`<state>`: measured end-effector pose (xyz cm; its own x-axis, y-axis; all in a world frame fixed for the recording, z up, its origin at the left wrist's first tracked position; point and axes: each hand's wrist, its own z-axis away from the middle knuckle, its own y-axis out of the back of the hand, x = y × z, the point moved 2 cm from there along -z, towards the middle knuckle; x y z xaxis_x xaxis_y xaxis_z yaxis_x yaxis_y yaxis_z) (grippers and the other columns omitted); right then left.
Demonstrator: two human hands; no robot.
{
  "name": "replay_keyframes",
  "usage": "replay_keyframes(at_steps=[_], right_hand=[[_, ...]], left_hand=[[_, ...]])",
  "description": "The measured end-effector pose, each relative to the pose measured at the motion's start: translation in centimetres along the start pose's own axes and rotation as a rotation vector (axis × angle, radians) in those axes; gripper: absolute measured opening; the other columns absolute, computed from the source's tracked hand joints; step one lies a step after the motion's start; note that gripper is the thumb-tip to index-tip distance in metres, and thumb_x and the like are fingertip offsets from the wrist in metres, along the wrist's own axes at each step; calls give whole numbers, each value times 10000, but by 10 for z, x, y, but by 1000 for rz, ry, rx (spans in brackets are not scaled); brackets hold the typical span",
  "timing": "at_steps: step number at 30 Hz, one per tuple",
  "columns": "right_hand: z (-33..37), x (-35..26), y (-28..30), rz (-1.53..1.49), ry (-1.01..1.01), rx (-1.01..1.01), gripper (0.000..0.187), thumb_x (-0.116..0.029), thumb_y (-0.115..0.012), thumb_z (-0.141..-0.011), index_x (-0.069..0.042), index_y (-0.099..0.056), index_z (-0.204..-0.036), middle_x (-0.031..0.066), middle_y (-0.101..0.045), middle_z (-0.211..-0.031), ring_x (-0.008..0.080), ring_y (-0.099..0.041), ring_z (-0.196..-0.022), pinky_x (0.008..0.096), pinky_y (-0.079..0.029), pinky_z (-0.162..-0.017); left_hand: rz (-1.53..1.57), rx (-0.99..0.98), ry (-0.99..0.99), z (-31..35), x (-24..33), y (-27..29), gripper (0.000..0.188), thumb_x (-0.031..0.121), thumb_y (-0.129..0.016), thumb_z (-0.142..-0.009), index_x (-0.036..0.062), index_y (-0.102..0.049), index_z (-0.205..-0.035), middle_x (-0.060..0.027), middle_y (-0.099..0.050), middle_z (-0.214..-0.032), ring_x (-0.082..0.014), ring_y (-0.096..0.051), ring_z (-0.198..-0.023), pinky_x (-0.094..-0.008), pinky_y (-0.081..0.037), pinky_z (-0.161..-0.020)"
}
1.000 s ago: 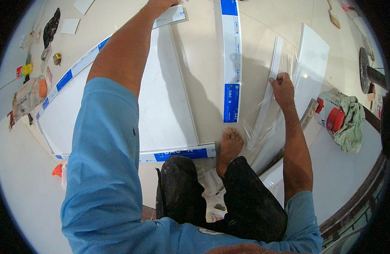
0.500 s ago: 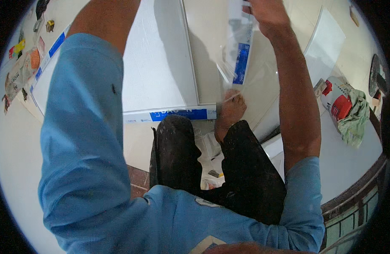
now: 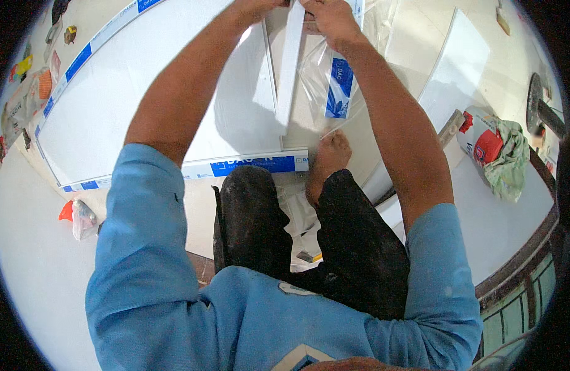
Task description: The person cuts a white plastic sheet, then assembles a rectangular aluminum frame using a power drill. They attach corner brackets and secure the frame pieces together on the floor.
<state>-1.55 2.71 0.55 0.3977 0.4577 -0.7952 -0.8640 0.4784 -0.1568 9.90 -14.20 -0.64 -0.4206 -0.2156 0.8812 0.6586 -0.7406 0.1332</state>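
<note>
A long white strip (image 3: pixel 289 74) runs down from the upper edge of the view, its lower end near the white panel (image 3: pixel 173 80). My right hand (image 3: pixel 333 21) is closed on the strip's upper end, the fingers bent around it. Cut off by the upper edge, my left hand (image 3: pixel 260 5) is closed at the same end from the other side; most of its fingers are hidden. Crumpled clear plastic film (image 3: pixel 316 74) hangs below my right hand, beside a piece with a blue label (image 3: pixel 339 93). My bare foot (image 3: pixel 334 151) rests just below that.
White profiles with blue-printed film (image 3: pixel 260 164) edge the panel. On the right lie another white sheet (image 3: pixel 455 62), a white and red bag (image 3: pixel 480 139) and a green cloth (image 3: pixel 509 164). A small plastic bag (image 3: pixel 84 219) and a tape measure (image 3: pixel 70 34) lie to the left.
My left arm has swung inward to the right, bringing the hand near my right one. My right hand has moved left, and the white strip now stands between both hands.
</note>
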Motion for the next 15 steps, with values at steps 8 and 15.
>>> replay_keyframes(at_steps=[8,15], right_hand=[[126,40,67,1344,756,-161,390,-357,-727,-978,-51,-707,-1218,172,-762,-1117,399,-752,-1040,511,-608,-917],[152,11,114,1440,299,-9,233,-277,-661,-983,-62,-752,-979,197,-773,-1021,403,-757,-968,524,-608,-856]], left_hand=[[155,143,33,46,-48,-1,233,183,-783,-983,99,-688,-788,-5,-606,-666,-140,-547,-578,-344,-463,-526],[-122,114,145,82,-33,-16,279,321,-744,-1019,53,-763,-1093,-78,-719,-898,-210,-677,-787,-398,-580,-734]])
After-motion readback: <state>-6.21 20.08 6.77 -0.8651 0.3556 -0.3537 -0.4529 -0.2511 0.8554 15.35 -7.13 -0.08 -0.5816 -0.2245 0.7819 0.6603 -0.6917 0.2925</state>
